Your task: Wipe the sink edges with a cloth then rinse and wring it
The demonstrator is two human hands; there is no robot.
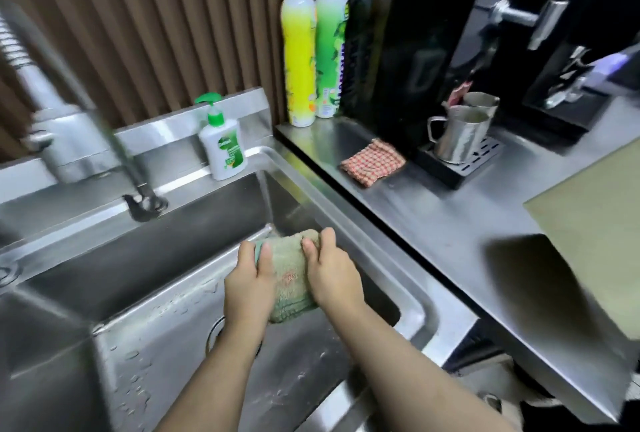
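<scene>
Setting: brown ribbed wall panel (138, 33) behind a stainless steel sink (346, 220) and a steel counter (450, 224) to its right.
Cloth: pale green terry cloth (291, 276), bunched into a thick, folded pad, with a faint pinkish-red patch near its middle and a darker teal edge at its left end.
Cloth position: held above the basin, close to the sink's right wall, well clear of the drain (216, 327).
Left hand: left hand (247, 289) grips the cloth's left end, thumb lying across the top.
Right hand: right hand (330, 276) grips the right end, thumb pressed on top, fingertips curled over the far edge.
Water: thin stream (266, 203) falls onto the far end of the cloth; droplets dot the basin floor.
Faucet: blurred chrome faucet (59, 127) at far left, on the back ledge.
Soap: white pump bottle (223, 147) with a green top stands on the back ledge.
Detergents: yellow bottle (298, 57) and green bottle (330, 51) stand upright, touching, at the counter's back corner.
Counter items: red checked cloth (373, 161) lies folded beside a black drip tray (478, 161), which carries a steel pitcher (457, 135); a second pitcher (479, 101) stands just behind.
Machine: black coffee machine (571, 51) at far right.
</scene>
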